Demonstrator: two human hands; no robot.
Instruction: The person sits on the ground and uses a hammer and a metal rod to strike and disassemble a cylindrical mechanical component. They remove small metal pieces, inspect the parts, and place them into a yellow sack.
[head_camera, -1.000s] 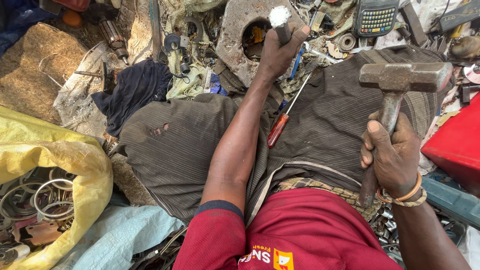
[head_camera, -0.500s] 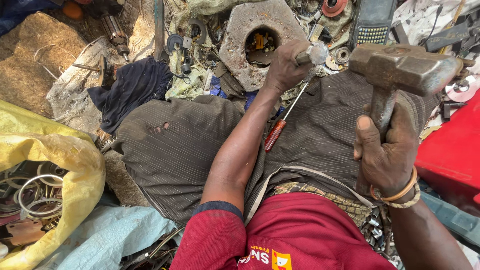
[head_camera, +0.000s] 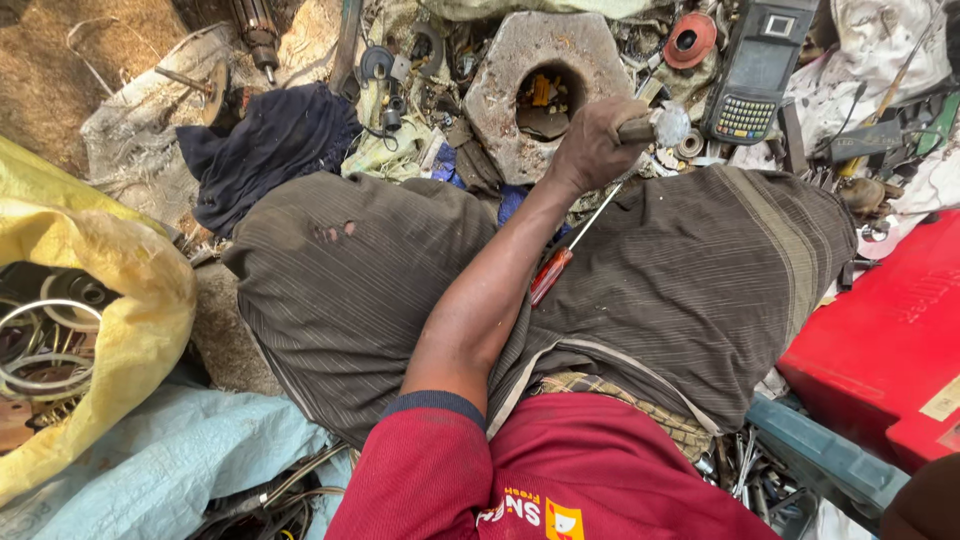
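A yellow sack is sagging open far to the left of the hexagonal metal block, showing wire rings inside, and a dark cloth is lying bunched between the sack and the block, nearer the block. The block itself is sitting among scrap just beyond the person's knees, its round hole facing up with small bits inside. The left hand is reaching out to the block's lower right edge and is wrapping its fingers tight around a short metal punch, whose bright, rounded head is sticking out to the right of the fist; the working tip is hiding behind the hand, so whether it is touching the block cannot be told. Below the block, a red-handled screwdriver is resting in the fold of the striped trousers. To the block's right a grey handheld keypad device is lying face up, and further right and lower a red case is sitting. The right hand is staying out of frame, so its grip cannot be judged. The step in hand seems to be placing the punch beside the block; any next move would be calling for a steady hold with fingers kept clear of the head.
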